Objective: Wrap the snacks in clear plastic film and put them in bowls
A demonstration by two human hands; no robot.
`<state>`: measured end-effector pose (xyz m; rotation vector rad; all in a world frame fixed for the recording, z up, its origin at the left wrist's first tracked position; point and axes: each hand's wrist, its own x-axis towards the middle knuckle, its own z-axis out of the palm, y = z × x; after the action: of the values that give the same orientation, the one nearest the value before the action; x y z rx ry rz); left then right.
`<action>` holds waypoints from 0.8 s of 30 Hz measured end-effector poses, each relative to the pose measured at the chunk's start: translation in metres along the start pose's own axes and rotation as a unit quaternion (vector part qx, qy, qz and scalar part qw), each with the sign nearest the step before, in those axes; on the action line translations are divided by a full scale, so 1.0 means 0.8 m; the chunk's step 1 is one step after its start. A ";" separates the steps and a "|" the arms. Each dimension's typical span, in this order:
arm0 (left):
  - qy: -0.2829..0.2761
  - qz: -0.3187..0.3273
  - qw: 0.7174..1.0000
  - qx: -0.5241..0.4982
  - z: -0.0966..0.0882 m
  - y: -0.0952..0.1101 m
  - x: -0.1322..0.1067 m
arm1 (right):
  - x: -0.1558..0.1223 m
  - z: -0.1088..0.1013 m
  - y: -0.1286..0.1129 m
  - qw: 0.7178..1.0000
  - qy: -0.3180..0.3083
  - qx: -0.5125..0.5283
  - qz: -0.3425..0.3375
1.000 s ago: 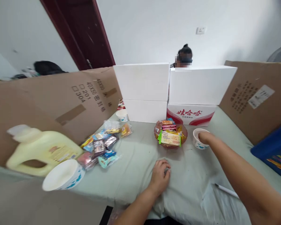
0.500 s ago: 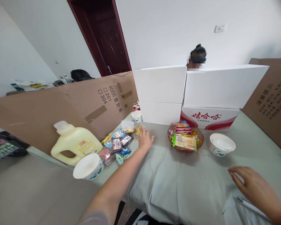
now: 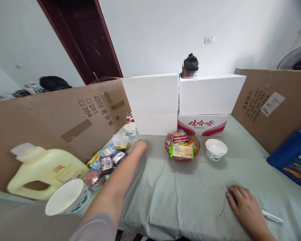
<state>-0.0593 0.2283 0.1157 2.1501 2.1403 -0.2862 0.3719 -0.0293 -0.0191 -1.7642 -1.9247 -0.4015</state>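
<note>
Currently, wrapped snacks [image 3: 106, 164] are lying left of the brown bowl [image 3: 198, 152]. Between them and the bowl, the left hand [image 3: 140, 146] is showing, curled; whether it is gripping anything, I cannot tell. Right of the bowl and nearer, the right hand [image 3: 246, 206] is resting loosely open on the desk [image 3: 187, 197].

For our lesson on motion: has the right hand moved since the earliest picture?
Yes. The right hand has left the rightmost paper bowl, coming away from the red-and-white carton toward the wearer.
</note>
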 end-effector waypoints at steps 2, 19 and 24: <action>-0.042 0.082 0.996 -0.023 0.002 0.011 -0.028 | 0.000 -0.003 -0.003 1.000 -0.003 -0.003 0.004; 0.041 0.409 0.865 -0.286 0.078 0.122 -0.179 | -0.008 -0.043 0.000 0.997 -0.072 -0.011 0.014; 0.238 0.310 0.878 -0.276 0.113 0.127 -0.223 | -0.023 -0.044 0.007 0.991 -0.117 -0.020 0.062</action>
<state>0.0368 0.0344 0.0562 2.5018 1.2876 0.8697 0.3836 -0.0627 -0.0008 -2.0229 -1.9595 -0.1963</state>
